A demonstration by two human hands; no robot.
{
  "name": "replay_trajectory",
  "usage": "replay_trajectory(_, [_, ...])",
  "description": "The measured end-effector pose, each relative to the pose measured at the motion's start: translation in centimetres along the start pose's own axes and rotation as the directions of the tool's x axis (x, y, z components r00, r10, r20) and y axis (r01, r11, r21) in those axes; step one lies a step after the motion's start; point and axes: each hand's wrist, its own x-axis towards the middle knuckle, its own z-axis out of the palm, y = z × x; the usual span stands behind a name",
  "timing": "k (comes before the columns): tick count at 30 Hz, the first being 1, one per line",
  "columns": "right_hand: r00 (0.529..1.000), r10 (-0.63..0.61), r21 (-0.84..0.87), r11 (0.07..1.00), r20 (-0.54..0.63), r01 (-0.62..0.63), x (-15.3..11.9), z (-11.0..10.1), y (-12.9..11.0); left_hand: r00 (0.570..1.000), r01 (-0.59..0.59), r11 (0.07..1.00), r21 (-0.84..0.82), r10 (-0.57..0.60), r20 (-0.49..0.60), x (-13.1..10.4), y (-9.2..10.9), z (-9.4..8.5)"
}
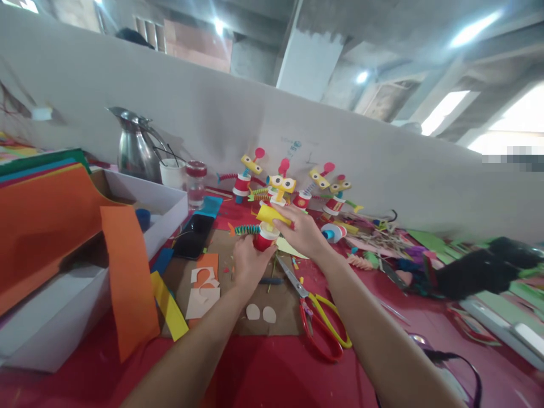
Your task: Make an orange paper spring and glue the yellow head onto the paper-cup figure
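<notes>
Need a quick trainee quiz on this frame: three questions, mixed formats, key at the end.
1. Multiple choice: what does the right hand hold?
A) black phone
B) yellow tube
C) metal jug

2. True or false: the left hand holds the red cup.

3. Count: how many loose pale ovals lie near the front edge of the brown board?

Key: 1. B; 2. True; 3. Two.
</notes>
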Motion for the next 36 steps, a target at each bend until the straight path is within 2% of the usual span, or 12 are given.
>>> replay_trajectory(6, [0.997,0.031,0.055,0.998,-0.067,-0.027,-0.9,0.8,0.4,1.0,0.01,0.999,-0.037,-0.01,-0.01,-0.1,-0.3,0.3])
replay_trajectory(11, [0.994,0.039,0.026,0.999,-0.101,-0.037,-1.2,1.4,0.6,1.0,-0.004,0.999,-0.047,0.003,-0.021,-0.2,-0.5,0.5])
replay_trajectory(20, [1.0,0.015,-0.043,0.999,0.001,-0.015,-1.1,0.5,0.1,1.0,-0.014,1.0,-0.025,0.014,-0.002,-0.3,-0.5,0.4])
replay_trajectory(27, [1.0,-0.003,-0.062,0.998,-0.021,0.002,-1.0,-0.2,0.4,0.999,-0.047,0.999,-0.012,0.047,-0.021,-0.7,-0.1,0.4])
replay_trajectory(32, [0.997,-0.036,-0.051,0.998,-0.074,0.032,-1.0,-0.4,0.2,1.0,0.004,0.999,-0.037,-0.004,-0.009,-0.6,0.1,0.2])
replay_trajectory(36, [0.999,-0.037,-0.049,0.998,-0.031,0.036,-1.1,-0.1,0.0,1.0,-0.022,0.998,-0.055,0.021,-0.013,-0.6,0.0,0.1])
